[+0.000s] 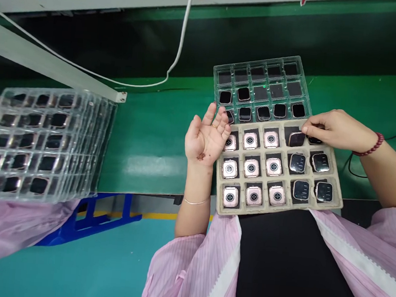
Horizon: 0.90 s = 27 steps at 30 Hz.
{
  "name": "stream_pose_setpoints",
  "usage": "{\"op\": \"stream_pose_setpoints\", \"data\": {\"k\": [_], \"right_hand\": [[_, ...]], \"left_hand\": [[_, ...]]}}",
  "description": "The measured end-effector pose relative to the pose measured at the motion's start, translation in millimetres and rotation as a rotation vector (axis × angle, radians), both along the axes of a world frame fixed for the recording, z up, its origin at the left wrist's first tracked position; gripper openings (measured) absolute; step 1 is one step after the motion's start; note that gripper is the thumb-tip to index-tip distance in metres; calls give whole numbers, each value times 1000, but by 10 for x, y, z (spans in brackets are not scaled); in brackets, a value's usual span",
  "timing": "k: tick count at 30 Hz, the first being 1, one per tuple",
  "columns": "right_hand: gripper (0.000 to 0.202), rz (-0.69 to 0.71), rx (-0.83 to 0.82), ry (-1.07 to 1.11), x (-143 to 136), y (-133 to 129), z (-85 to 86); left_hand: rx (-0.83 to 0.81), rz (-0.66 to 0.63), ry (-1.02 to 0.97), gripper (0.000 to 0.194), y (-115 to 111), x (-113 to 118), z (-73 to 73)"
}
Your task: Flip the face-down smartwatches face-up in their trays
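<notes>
My left hand [207, 138] is palm up with its fingers stretched and nothing in it, beside the left edge of a beige tray [277, 211]. In the tray lie several square smartwatch bodies. The left three columns show pink backs with round sensors, such as this pink watch body [251, 168]; others lie with dark screens up, like this dark watch body [301, 190]. At the upper right of the tray, my right hand [328, 127] pinches the edge of a tilted watch body [296, 139] between thumb and forefinger. Its other fingers are curled and partly hidden.
Behind the beige tray lies a clear plastic tray [302, 81] with several dark-screened watch bodies in its nearer rows. A tall stack of clear trays [108, 127] stands at the left by another person's pink sleeve [20, 234]. A white cable [183, 31] hangs above the green bench [146, 139].
</notes>
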State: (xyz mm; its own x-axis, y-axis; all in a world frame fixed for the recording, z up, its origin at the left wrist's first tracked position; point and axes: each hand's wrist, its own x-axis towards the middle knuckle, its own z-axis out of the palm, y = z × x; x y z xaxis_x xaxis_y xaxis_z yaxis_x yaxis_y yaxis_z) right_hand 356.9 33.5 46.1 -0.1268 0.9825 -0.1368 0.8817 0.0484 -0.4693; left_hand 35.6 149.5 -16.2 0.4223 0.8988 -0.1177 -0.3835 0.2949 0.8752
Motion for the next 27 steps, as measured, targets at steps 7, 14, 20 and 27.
{"op": "stream_pose_setpoints", "data": {"k": [7, 14, 20, 27], "right_hand": [[39, 13, -104, -5, 0, 71, 67], [22, -35, 155, -105, -179, 42, -5], [22, 62, 358, -73, -603, 25, -94], [20, 204, 239, -180, -724, 37, -82]], "left_hand": [[38, -1, 17, 44, -1, -6, -8], [-164, 31, -191, 41, -9, 28, 42], [-194, 41, -192, 43, -7, 45, 61], [-225, 25, -230, 48, -14, 47, 75]]}}
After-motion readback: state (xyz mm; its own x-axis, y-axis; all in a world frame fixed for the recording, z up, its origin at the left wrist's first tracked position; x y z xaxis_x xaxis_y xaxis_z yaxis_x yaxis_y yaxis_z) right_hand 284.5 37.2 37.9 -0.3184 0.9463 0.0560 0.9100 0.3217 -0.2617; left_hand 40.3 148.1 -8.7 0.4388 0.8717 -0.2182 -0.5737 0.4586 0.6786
